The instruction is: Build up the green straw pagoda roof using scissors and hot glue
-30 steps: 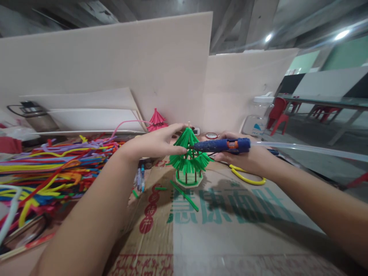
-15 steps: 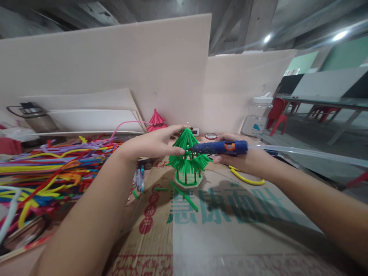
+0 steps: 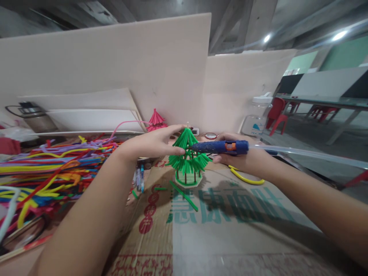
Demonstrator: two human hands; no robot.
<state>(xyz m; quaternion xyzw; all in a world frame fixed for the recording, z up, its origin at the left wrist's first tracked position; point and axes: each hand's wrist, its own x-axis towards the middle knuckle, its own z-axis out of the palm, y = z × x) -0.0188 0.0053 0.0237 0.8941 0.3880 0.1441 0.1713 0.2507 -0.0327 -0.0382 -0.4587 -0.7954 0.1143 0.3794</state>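
Note:
A small model pavilion [image 3: 188, 165] stands upright on the cardboard, with a two-tier roof of green pipe cleaners, brown posts and a pale base. My left hand [image 3: 156, 142] is closed around the left side of its upper roof, thumb in front and fingers behind. My right hand [image 3: 240, 159] grips a blue hot glue gun [image 3: 212, 147], whose handle is hidden behind the barrel and hand. Its nozzle points left and meets the pavilion between the roof tiers, close to my left thumb. A clear glue stick [image 3: 299, 152] trails from the gun's rear.
Loose green pipe cleaner pieces [image 3: 184, 196] lie before the pavilion on the cardboard [image 3: 230, 241]. A heap of coloured pipe cleaners [image 3: 57, 165] covers the left side. Behind are a pink roofed model [image 3: 156, 119] and a white-lidded bottle [image 3: 257, 115]; a yellow pipe cleaner [image 3: 247, 179] lies at right.

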